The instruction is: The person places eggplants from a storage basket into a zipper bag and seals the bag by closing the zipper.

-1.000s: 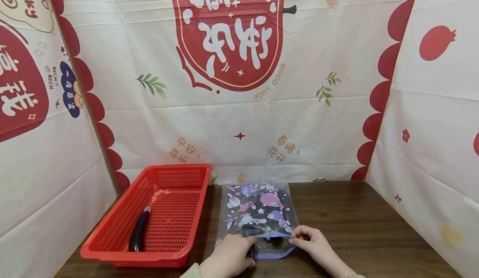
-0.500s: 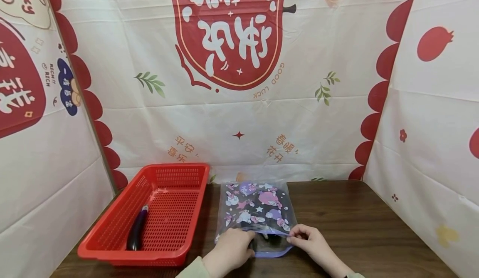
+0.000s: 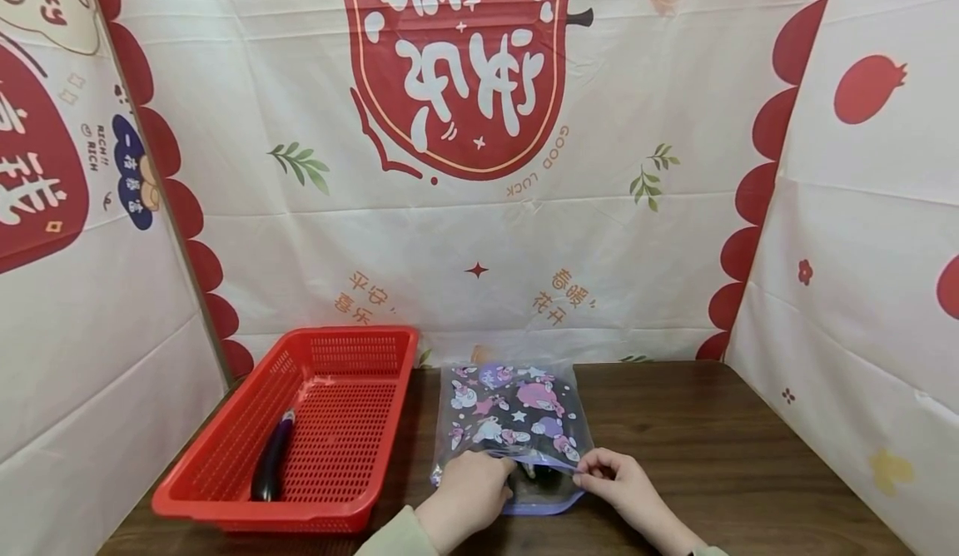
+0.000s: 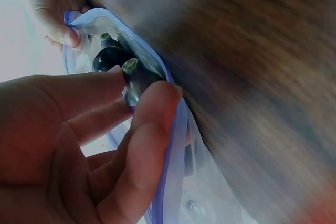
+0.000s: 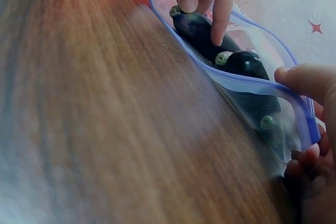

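Note:
A clear zip bag (image 3: 490, 406) with pink and purple cartoon prints lies on the table, its purple-edged mouth facing me and held apart. My left hand (image 3: 472, 493) is at the left part of the mouth, thumb and fingers about the stem end of an eggplant (image 5: 197, 30) lying partly inside. More dark eggplants are in the bag, one a shiny eggplant (image 5: 247, 64) beside the gripped one. With thumb and fingertips, my right hand (image 3: 618, 489) pinches the bag's right edge. The far ends of the eggplants are hidden by the print.
Left of the bag stands a red perforated basket (image 3: 300, 510) with one long eggplant (image 3: 273, 460) in it. Both sit on a dark wooden table (image 3: 697, 439). Printed white cloth (image 3: 479, 231) hangs behind and at both sides.
My left hand has moved slightly forward over the bag mouth, and the eggplant under it has gone further in. The right hand keeps its pinch on the bag edge.

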`<state>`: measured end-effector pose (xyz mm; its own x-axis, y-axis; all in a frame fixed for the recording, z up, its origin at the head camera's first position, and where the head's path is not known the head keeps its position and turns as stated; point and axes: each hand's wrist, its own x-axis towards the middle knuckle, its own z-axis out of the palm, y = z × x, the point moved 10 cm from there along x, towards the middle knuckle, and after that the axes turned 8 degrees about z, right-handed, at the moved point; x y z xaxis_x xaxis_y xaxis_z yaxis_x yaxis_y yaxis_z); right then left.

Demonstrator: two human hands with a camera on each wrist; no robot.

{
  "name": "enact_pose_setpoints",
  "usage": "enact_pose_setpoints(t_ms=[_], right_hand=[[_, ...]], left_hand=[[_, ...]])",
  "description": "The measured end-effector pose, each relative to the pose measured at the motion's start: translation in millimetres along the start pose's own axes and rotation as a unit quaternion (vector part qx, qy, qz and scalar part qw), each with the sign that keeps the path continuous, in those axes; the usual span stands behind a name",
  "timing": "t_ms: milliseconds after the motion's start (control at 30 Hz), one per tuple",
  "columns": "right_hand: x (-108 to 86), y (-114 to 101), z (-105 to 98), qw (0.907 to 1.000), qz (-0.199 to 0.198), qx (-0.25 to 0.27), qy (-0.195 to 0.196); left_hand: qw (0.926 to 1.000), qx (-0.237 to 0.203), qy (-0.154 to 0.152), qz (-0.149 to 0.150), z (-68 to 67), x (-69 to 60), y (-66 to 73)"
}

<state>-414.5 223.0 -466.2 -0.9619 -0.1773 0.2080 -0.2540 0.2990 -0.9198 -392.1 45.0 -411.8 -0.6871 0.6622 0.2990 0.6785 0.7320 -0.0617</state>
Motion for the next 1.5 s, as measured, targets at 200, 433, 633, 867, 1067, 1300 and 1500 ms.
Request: enact_pose_setpoints(t_ms=[200,433,633,867,1067,1300,1500], right_hand=[[-0.5,2,0,1.0000,0.001,-0.006,0.002],[0.7,3,0,0.9998,-0.010,-0.014,-0.002],[0.3,-2,0,0.9998,-0.013,-0.012,0.001],[0.7,-2,-1,0.9999,-0.004,-0.010,0.006],[-1.0,-1,0,0.9999,-0.008,-0.008,0.002],[-1.5,-2,1,0.9997,-0.020,-0.010,-0.005],[0.0,0,1,1.0000,0.002,-0.007,-0.001]], left_hand=[[0.9999,0.007,0.007,0.003,-3.2,0.1,2.1],[0.9999,-0.003,-0.004,0.014,-1.4,-6.0,6.7],[0.9997,0.009,-0.013,0.021,-2.6,-13.1,13.2],[0.9995,0.018,-0.018,0.018,-1.6,-14.6,14.8],[0.9994,0.031,-0.013,0.009,-0.2,-12.1,13.9],[0.9984,0.038,-0.040,-0.014,10.6,-5.4,8.5],[0.9965,0.038,-0.066,-0.034,16.2,0.1,4.3]])
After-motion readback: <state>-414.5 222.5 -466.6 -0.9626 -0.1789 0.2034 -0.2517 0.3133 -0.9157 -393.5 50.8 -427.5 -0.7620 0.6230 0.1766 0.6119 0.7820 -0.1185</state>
